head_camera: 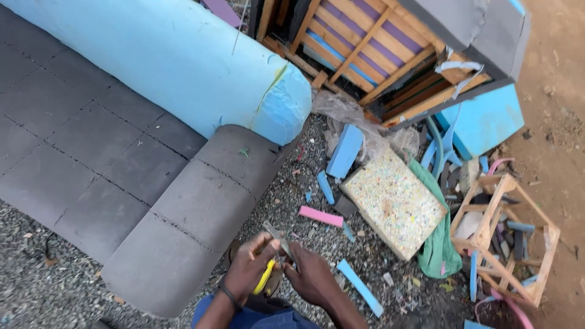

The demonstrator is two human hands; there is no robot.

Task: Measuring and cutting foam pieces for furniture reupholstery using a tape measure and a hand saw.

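- Gravel ground (329, 244) fills the middle of the frame, littered with foam offcuts in blue and pink; bare dirt runs down the right edge.
- At bottom centre, the left hand (247, 273) closes its fingers around the yellow handle of a knife (272, 254), blade angled up and away from the body, likely to keep the edge clear.
- Beside it, the right hand (312, 277) pinches near the blade's base, fingers curled shut on it, seemingly steadying or adjusting it.
- A grey padded sofa (122, 176) with a light blue foam bolster (183, 61) spans the upper left.
- A speckled foam slab (393, 201) lies at centre right, a wooden frame (506, 237) beyond it.
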